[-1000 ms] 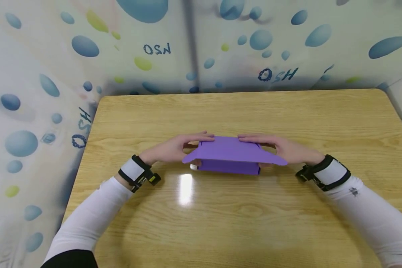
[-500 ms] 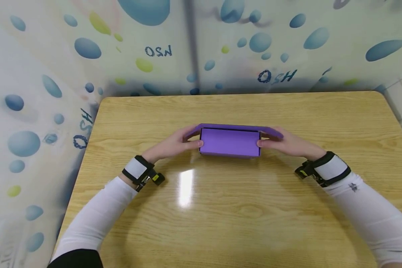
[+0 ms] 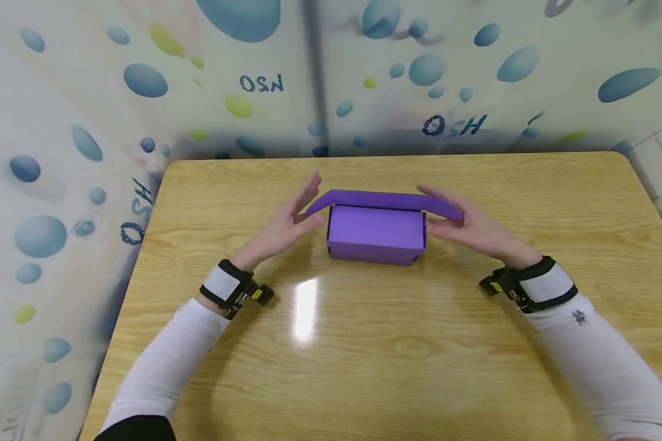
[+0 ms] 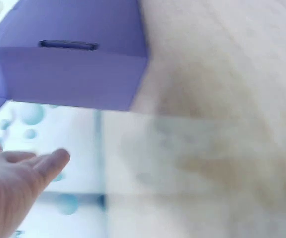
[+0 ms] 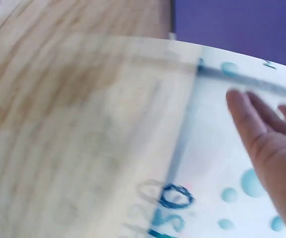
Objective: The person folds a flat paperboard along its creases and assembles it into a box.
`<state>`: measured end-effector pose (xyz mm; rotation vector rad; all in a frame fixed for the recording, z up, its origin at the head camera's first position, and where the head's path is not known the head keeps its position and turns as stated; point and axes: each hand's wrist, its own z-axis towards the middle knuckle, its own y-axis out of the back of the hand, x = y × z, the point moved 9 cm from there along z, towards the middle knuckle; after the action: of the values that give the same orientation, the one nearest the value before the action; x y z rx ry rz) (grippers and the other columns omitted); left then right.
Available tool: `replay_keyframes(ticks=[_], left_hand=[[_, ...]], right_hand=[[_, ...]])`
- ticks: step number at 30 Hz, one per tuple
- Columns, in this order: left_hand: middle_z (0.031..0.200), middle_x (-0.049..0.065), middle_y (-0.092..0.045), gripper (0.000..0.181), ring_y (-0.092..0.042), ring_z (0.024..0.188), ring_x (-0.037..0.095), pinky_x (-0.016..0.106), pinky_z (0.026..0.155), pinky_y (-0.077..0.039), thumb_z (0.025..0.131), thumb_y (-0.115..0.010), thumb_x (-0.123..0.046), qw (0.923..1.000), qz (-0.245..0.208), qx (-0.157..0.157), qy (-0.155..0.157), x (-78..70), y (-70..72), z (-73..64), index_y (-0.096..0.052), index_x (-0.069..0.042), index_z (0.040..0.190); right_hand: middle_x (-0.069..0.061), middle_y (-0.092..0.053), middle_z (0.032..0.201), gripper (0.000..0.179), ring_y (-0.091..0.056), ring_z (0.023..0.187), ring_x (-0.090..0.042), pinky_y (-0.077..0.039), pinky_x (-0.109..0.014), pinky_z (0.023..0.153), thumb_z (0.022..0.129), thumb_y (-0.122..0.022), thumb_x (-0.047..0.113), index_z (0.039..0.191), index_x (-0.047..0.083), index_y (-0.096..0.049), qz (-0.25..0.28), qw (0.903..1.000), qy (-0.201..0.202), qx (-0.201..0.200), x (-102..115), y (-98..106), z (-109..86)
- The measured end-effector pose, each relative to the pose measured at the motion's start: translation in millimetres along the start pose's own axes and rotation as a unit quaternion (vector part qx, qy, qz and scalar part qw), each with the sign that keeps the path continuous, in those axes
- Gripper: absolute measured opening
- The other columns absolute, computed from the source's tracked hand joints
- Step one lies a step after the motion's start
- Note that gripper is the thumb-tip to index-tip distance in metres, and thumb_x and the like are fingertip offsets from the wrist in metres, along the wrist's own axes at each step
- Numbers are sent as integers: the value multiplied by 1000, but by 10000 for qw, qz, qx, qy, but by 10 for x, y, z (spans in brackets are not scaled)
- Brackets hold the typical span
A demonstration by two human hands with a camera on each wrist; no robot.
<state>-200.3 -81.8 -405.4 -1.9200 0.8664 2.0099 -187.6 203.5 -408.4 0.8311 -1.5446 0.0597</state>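
Note:
A purple cardboard box [image 3: 376, 226] sits on the wooden table, its long lid flap [image 3: 377, 199] standing up along the far side with a pointed wing at each end. To its left, my left hand [image 3: 278, 233] is spread, thumb and fingers apart from the box. On the other side my right hand [image 3: 474, 229] has its thumb close to the box's right end and its fingers behind the flap's right wing. The left wrist view shows a slot [image 4: 68, 45] in the box's end. In the right wrist view, my right hand [image 5: 276, 144] has its fingers extended, with a gap to the box [image 5: 237, 27].
The light wood table [image 3: 353, 367] stretches around the box, with a bright glare spot in front. Behind and to the left stand walls covered in a bubble-patterned sheet [image 3: 187, 110]. Both wrists carry strapped cameras.
The lid flap has swung from over the box's near side up to the far side. Both hands held the box ends; the left hand has let go and drawn away, and the right has loosened.

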Motion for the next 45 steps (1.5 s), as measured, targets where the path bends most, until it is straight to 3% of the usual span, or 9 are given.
replay_keyframes(ticks=[3,7,10,14,22,26,29,35,45], left_hand=[[181,3,-4,121,-12,168,31,57,134,-25,84,-57,-85,9977,421,-471,-248,-179,96,-50,-2,-20,171],[179,-9,-6,95,-14,168,20,48,135,-27,101,-66,-53,9902,1023,-899,-296,-348,141,-130,-5,-28,171],[178,-10,-13,88,-19,166,18,44,134,-30,103,-69,-30,9835,1288,-1244,-261,-421,146,-194,-12,-26,170],[177,-2,-25,82,-27,164,20,44,132,-34,103,-69,-26,9741,1373,-1767,-325,-459,146,-271,-22,-18,169],[160,13,-54,61,-54,149,28,47,120,-50,102,-70,-19,9535,1080,-2710,-752,-529,77,-293,-47,-5,157],[142,18,-69,45,-66,133,32,47,112,-57,101,-71,-13,9446,1033,-2984,-890,-555,52,-304,-63,-1,143],[127,20,-76,32,-74,118,34,45,103,-62,100,-70,-8,9361,1155,-3175,-983,-565,55,-339,-71,2,130],[111,20,-80,21,-79,100,32,40,89,-67,101,-69,-6,9283,1415,-3260,-1092,-572,51,-371,-78,1,118],[110,20,-80,20,-79,99,34,42,86,-67,99,-71,-5,9265,1446,-3309,-1054,-590,99,-386,-79,0,117]], right_hand=[[-18,-25,175,84,-28,159,-43,-42,-3,105,102,-65,6,170,23,-19,33,9986,319,-424,138,67,-97],[-8,-25,177,91,-24,164,-31,-34,0,112,97,-73,7,169,29,-21,-467,9906,510,-1177,336,150,-263],[-3,-27,176,92,-26,164,-29,-35,-22,129,94,-79,13,167,30,-26,-846,9805,398,-1729,457,186,-370],[-8,-32,174,91,-35,158,-40,-35,-60,125,92,-82,21,166,26,-31,-1206,9648,292,-2318,589,193,-478],[-22,-55,156,69,-54,140,-45,-50,-66,107,92,-81,14,154,8,-52,-1689,9398,564,-2917,690,174,-521],[-22,-70,137,49,-67,123,-41,-58,-60,94,93,-80,11,139,4,-67,-1816,9295,686,-3136,686,160,-509],[-20,-77,119,33,-73,105,-32,-65,-31,91,94,-79,9,126,3,-75,-1974,9185,835,-3322,690,140,-496],[-22,-81,101,16,-60,88,7,-39,8,82,95,-76,7,109,0,-81,-1959,9030,962,-3700,693,145,-519],[-24,-80,99,16,-75,86,-37,-33,12,81,94,-75,3,108,-5,-79,-2205,8932,982,-3794,745,169,-527]])
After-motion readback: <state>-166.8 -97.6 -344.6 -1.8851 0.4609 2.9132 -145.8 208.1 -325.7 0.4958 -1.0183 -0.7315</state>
